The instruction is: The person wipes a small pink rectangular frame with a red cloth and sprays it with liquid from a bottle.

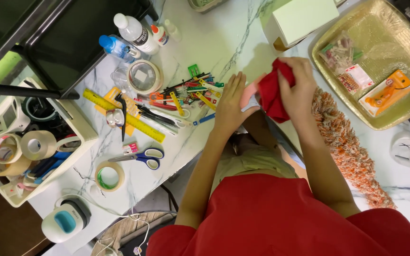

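- The right hand (pixel 296 85) grips a red cloth (pixel 272 92), fingers clamped over its top so the fabric bunches into a wad — held tight, it seems, so it can be pressed against something.
- The left hand (pixel 229 102) lies flat, fingers together and stretched out, touching a small pink and white thing (pixel 249 97) at its fingertips; what that thing is I cannot tell.
- The cloth sits between the two hands, just above the edge of the marble table (pixel 214 42), near the picture's middle. It is plain deep red, soft, crumpled, with folds hanging down.
- At 3 o'clock of the cloth lies a fluffy orange duster (pixel 352 151); at 2 o'clock, a gold tray (pixel 395 28).
- At 9 o'clock — a heap of coloured clips (pixel 191 92), then a yellow ruler (pixel 124 116); blue-handled scissors (pixel 143 156) at 8 o'clock.
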